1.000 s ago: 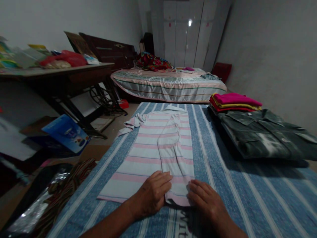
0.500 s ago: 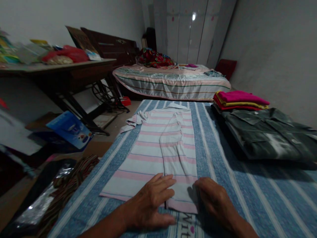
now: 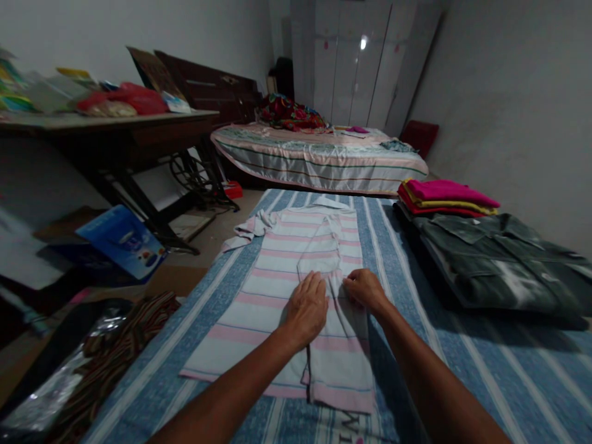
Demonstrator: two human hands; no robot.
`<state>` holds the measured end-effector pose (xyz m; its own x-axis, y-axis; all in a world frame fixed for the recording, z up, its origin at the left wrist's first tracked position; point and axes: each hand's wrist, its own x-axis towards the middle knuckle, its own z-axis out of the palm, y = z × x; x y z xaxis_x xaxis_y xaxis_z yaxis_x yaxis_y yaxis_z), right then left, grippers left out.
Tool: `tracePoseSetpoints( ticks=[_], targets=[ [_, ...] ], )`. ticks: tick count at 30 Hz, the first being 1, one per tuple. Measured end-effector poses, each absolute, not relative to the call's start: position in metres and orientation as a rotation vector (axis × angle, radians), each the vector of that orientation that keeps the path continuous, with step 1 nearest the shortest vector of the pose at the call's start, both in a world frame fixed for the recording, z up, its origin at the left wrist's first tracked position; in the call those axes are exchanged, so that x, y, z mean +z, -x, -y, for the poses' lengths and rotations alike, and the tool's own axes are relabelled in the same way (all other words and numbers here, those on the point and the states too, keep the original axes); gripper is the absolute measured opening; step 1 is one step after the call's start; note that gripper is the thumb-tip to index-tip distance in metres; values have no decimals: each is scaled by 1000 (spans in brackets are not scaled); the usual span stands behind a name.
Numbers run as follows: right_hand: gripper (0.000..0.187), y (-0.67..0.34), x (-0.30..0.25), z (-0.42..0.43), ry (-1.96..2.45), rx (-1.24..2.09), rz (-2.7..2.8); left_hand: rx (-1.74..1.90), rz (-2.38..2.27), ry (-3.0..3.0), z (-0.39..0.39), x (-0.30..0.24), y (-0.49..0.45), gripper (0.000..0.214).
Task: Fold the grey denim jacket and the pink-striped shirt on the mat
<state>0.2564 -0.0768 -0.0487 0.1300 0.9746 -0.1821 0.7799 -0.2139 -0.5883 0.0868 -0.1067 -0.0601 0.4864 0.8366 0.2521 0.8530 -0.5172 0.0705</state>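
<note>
A white polo-style shirt (image 3: 272, 290) with pink stripes lies on the blue striped bedcover, its collar at the far end. The shirt's right side is folded inward over the body, with creases in the folded part. My left hand (image 3: 309, 308) rests flat on the middle of it, along the edge of the fold, fingers stretched out. At the shirt's right edge, my right hand (image 3: 365, 288) has its fingers curled and pinched on the cloth. The left sleeve (image 3: 250, 228) sticks out crumpled to the side.
On the right sit a folded dark green jacket (image 3: 504, 259) and a pile of pink, yellow and red clothes (image 3: 448, 194). Another bed (image 3: 319, 157) stands beyond. To the left are a sewing-machine table (image 3: 152, 123), a blue box (image 3: 123, 240) and striped cloth (image 3: 124, 345).
Both hands have moved forward, from the shirt's near hem up to its middle. My left hand now lies on the fold, and my right hand has followed the right edge away from me.
</note>
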Motion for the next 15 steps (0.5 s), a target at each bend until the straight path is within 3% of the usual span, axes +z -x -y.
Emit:
tracePoseSetpoints(
  ticks=[15],
  targets=[
    [26,-248,-38,70,2260,671,1785,-362,1456,2710,102,-78,-87,42]
  ],
)
